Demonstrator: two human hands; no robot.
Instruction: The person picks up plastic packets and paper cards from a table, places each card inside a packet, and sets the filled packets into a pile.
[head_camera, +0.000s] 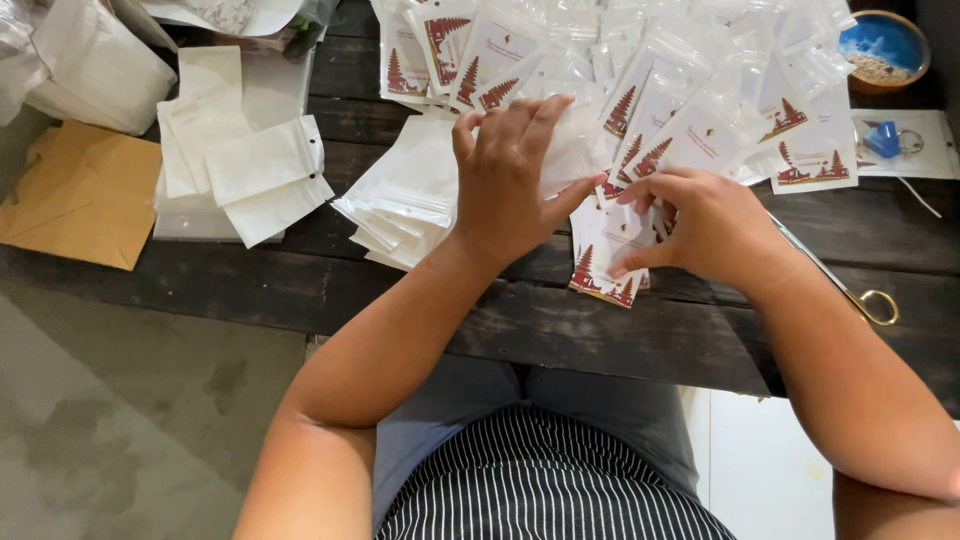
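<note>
Two hands at work: left hand (510, 180) pinches a white pouch (575, 150) above the worktop (600, 320), right hand (700, 225) is closed on a printed stack (605, 275). Best to square edges, keeping one pouch separated.

The pouches (690, 130) are white with red tree prints, on a dark brown table (560, 320). Left of them lies a tan envelope (85, 195); right, a blue bowl (884, 48). The apron (540, 480) is black-and-white striped.

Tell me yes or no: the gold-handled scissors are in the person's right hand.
No: the gold-handled scissors lie on the dark wooden table beside the right forearm, while the right hand rests on a stack of white cards with red tree prints.
</note>
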